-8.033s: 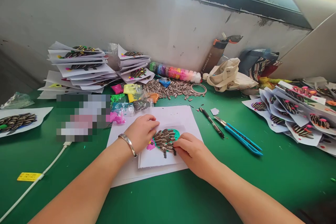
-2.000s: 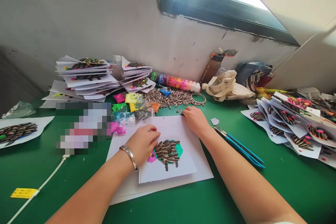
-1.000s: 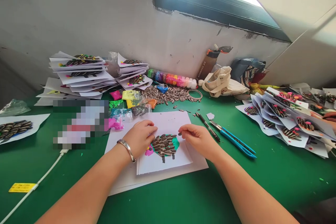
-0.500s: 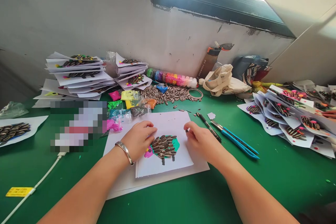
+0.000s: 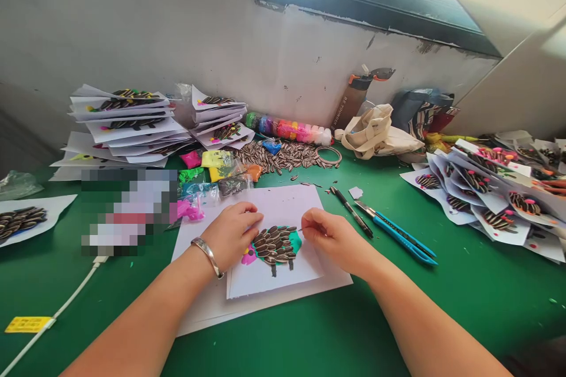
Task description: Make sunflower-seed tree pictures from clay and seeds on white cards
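Note:
A small white card lies on a larger white sheet. On it is a clay-and-seed animal: a teal body covered with striped sunflower seeds, a pink head at its left and two dark legs. My left hand, with a silver bangle on the wrist, rests on the paper at the animal's upper left, fingers loosely bent, nothing seen in them. At the teal right end, my right hand pinches a dark sunflower seed, mostly hidden, its tip showing.
Behind lie loose sunflower seeds, bagged clay and a row of clay tubs. A black pen and blue utility knife lie right. Stacked seed pictures stand left and right, where another person's hand shows.
My right hand has moved left and slightly down, bringing its pinched seed to the teal right edge of the animal. My left hand stays nearly in place; the view has shifted slightly.

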### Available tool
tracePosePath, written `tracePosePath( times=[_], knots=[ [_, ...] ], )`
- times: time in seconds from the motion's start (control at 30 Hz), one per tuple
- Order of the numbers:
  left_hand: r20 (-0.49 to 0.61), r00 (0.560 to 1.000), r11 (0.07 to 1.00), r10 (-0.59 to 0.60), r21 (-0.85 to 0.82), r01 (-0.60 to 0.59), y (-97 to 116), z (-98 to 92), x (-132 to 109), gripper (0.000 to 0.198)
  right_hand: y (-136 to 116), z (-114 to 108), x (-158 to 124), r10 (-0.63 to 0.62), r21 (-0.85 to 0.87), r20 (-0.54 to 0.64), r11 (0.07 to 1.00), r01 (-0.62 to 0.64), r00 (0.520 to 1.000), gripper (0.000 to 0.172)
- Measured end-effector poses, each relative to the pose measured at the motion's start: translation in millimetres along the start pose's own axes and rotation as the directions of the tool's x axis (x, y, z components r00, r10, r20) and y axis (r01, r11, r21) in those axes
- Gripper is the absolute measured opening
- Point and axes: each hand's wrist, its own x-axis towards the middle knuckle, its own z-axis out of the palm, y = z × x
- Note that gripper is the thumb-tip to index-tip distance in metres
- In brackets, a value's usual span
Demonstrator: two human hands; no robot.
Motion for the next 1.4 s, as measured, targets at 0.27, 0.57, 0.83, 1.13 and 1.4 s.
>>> tracePosePath(
  times=[0.27, 0.57, 0.83, 1.13, 1.4],
  knots=[
    [-0.012, 1.000, 1.000, 0.012, 0.015, -0.011, -2.0, 1.7, 0.3, 0.029, 4.0, 6.0, 2.2, 0.011, -0.027, 0.005, 1.000, -0.011, 1.000, 0.014],
    [-0.049, 0.999, 1.000, 0.012, -0.015, -0.012, -2.6, 2.6, -0.3, 0.027, 5.0, 11.7, 5.3, -0.010, -0.070, -0.011, 0.997, 0.010, 1.000, 0.018],
    [-0.039, 0.999, 1.000, 0.013, -0.015, -0.013, -1.9, 2.7, -0.2, 0.028, 7.7, 15.9, 5.5, -0.068, -0.170, -0.063, 0.984, 0.056, 0.996, 0.020],
    [-0.020, 1.000, 1.000, 0.005, -0.004, -0.005, -1.1, 3.2, 0.0, 0.029, 9.1, 23.4, 6.0, -0.138, -0.224, -0.064, 0.967, 0.121, 0.988, 0.020],
    [0.008, 1.000, 1.000, -0.008, 0.025, 0.008, -0.5, 2.3, 1.0, 0.031, 8.0, 30.5, 9.4, -0.177, -0.263, -0.067, 0.952, 0.153, 0.982, 0.020]
  ],
)
